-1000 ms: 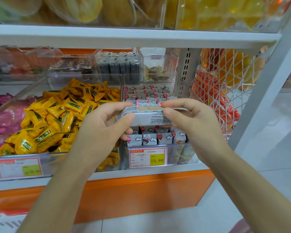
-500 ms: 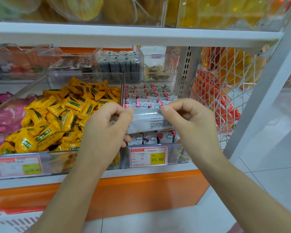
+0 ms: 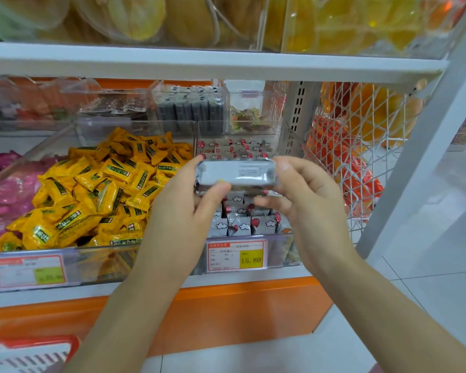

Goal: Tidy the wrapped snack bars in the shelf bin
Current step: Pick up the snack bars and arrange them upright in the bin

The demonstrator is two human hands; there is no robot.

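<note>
We hold one silver bar (image 3: pixel 236 172) over the right bin (image 3: pixel 276 251), above the standing bars (image 3: pixel 242 226). Left hand (image 3: pixel 183 211) and right hand (image 3: pixel 310 203): fingers clamped on its ends. Probably light, slick foil, crushable, so we grip the ends gently.

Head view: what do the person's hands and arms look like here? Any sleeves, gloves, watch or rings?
Two bare hands, the left hand and the right hand, with no gloves. The left forearm and the right forearm are uncovered down to the frame edge, with no sleeve in sight. No watch, bracelet or ring shows on the visible parts. The nails look short.
</note>
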